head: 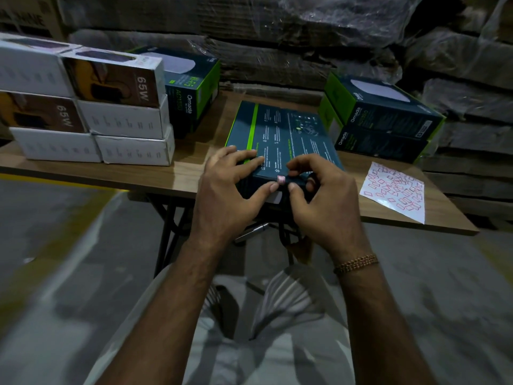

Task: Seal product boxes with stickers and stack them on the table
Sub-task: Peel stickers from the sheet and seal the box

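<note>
A dark teal product box point(283, 134) with a green stripe lies flat at the wooden table's point(188, 173) near edge. A small pink sticker point(281, 179) sits on the box's front edge. My left hand point(230, 190) grips the box's near left corner, fingers on top and thumb on the front face beside the sticker. My right hand point(322, 195) curls over the front edge, thumb and forefinger pressing just right of the sticker. A white sheet of pink stickers point(394, 190) lies to the right.
Two teal and green boxes point(383, 120) are stacked at the back right. One more teal box point(191, 90) stands at the back left, beside a stack of white 65W boxes point(91, 107). Wrapped cardboard pallets point(277, 31) rise behind the table.
</note>
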The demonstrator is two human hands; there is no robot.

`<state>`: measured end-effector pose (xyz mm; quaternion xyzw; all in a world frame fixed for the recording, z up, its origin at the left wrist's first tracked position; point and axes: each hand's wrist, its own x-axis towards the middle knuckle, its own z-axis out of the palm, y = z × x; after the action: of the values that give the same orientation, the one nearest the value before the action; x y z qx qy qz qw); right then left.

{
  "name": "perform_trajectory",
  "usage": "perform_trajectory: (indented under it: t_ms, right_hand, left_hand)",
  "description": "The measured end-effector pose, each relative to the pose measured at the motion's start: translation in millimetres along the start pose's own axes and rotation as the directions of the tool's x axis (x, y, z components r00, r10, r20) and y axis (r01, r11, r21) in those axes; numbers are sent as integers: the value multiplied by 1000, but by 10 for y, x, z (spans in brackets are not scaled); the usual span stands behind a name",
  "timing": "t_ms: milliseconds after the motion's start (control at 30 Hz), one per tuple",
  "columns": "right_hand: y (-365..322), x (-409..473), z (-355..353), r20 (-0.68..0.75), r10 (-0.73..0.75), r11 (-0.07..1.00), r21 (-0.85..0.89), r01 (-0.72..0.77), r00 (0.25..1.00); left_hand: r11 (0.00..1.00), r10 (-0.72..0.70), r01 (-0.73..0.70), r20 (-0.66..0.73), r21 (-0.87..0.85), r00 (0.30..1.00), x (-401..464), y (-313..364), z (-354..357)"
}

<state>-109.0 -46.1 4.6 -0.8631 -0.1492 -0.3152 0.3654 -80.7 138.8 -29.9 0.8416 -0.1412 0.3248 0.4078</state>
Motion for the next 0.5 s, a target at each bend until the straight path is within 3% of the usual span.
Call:
perform_trajectory:
  t_ms: [133,300,500]
  right_hand:
    - [-2,23,49,-36,11,1000,-4,-11,999]
    - [12,23,14,19,-26,998,-62,27,999]
    - [17,24,47,-26,-45,998,-38,44,999]
  left_hand:
    - [999,49,-49,61,1,997,-16,-86,-62]
    - [998,31,-31,-6,-51,1000,-16,-36,-26]
    - [1000,5,-5,-16,7,1000,-14,-26,38]
